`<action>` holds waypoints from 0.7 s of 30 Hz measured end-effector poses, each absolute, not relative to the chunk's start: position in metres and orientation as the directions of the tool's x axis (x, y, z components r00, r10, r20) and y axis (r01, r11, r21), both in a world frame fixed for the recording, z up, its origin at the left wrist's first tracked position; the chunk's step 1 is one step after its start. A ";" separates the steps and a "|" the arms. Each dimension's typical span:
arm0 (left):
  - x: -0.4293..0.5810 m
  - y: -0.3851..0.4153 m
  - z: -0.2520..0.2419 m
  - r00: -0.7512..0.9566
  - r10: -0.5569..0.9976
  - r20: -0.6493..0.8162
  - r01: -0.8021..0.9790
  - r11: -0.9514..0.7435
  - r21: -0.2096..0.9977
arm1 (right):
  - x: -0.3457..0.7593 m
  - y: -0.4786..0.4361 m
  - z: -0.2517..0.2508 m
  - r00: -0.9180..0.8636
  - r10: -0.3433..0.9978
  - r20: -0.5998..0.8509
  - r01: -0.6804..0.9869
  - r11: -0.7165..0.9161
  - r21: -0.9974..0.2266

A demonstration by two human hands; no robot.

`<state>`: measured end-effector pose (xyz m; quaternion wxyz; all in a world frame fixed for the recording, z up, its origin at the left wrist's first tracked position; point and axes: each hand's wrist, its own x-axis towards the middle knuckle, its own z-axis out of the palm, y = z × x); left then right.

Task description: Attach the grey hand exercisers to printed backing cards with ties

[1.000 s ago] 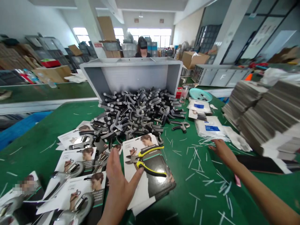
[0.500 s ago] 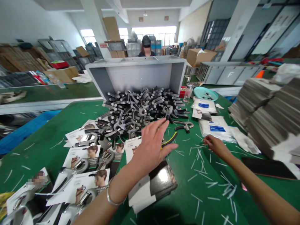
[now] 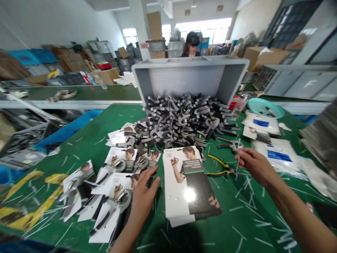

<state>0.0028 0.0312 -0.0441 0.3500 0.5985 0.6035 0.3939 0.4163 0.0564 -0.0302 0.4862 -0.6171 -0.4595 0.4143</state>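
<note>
My left hand [image 3: 146, 188] hovers with thumb and fingers apart, holding nothing, between the carded hand grips [image 3: 119, 202] and a stack of printed cards [image 3: 191, 196]. A thin white cable tie [image 3: 237, 162] is pinched in my right hand [image 3: 254, 165], standing roughly upright between thumb and fingers. Just left of that hand, yellow-and-black pliers [image 3: 219, 167] lie on the green table. Behind them is a loose hand grip [image 3: 229, 146]. A big heap of grey-and-black hand grips [image 3: 181, 121] spills from a grey crate [image 3: 189, 75] tipped on its side.
White strip offcuts [image 3: 250, 193] litter the green table [image 3: 147, 235]. White packets [image 3: 279, 154] and a turquoise dish [image 3: 265, 105] lie at the right. Stacked cardboard [image 3: 322, 130] stands at the right edge. A person [image 3: 191, 44] is behind the crate.
My left hand has drawn back leftward off the card stack, uncovering it and the pliers. My right hand now shows a cable tie in its fingers. The view has turned left.
</note>
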 end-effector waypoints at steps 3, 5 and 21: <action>0.009 0.037 -0.035 -0.077 0.997 -0.031 0.305 0.053 0.951 | 0.383 0.069 -0.006 0.180 0.982 -0.057 -0.067 -0.046 -0.997; 0.019 0.040 -0.033 -0.028 0.998 -0.059 0.244 0.064 0.968 | 0.358 0.071 0.013 0.129 0.991 -0.023 -0.142 -0.005 -0.990; -0.027 0.010 -0.028 -0.002 0.958 -0.286 -0.386 0.263 0.884 | 0.180 0.066 0.039 -0.298 0.937 0.184 -0.070 0.171 -0.983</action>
